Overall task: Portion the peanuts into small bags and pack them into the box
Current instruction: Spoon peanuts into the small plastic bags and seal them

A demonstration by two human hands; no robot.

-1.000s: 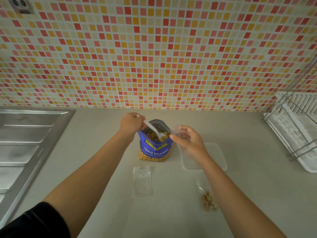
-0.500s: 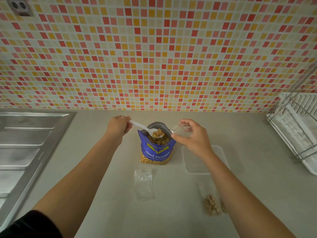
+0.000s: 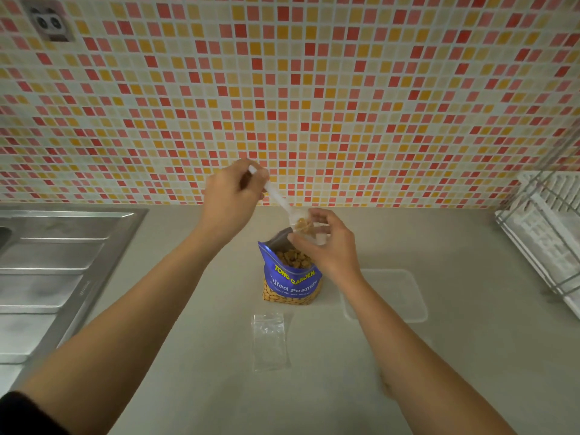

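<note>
The left hand is closed around the upper end of a white plastic spoon, fingers curled on the handle, with the spoon sloping down to the right. The spoon bowl carries a load of tan peanuts and sits at the mouth of a small clear bag. The right hand pinches this bag between thumb and fingers and holds it up, just above the rim of the peanut packet; how much the bag already contains cannot be told. The packet stands upright on the table, directly below both hands. It is blue with yellow and white lettering, has a band of printed peanuts along its base, and its open top exposes loose peanuts inside. In front of the packet, apart from it, an empty clear bag lies flat on the table. To the right of the packet, partly behind the right forearm, sits the box, a shallow translucent rectangular container with rounded corners and nothing visible in it. A steel sink drainer occupies the left side of the table and a white dish rack the right edge. A wall of red, orange and cream mosaic tiles rises behind.
</note>
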